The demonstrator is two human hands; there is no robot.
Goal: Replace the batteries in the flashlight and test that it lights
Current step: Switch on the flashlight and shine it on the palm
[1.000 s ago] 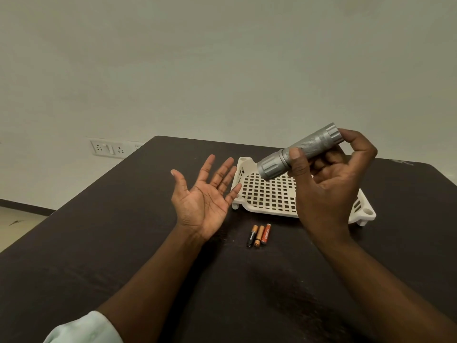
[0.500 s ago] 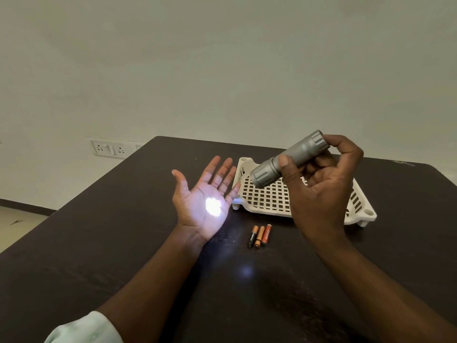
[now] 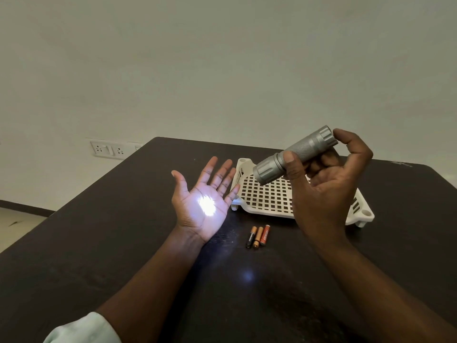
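Right hand [image 3: 324,191], raised over a white slotted tray [image 3: 269,196], grips a silver flashlight [image 3: 294,154] angled down and left, its index finger curled onto the tail cap, while the left hand [image 3: 205,204] lies open, palm up and empty, catching a bright spot of light. This looks like the closing test step; next likely calls for switching off and setting it down near the three loose batteries [image 3: 258,236] on the dark table [image 3: 99,243]. A second ago the palm was unlit.

Three small cylindrical batteries [image 3: 258,236] are laid side by side on the dark table [image 3: 99,243], just before the white perforated plastic tray [image 3: 269,196], near its far edge.
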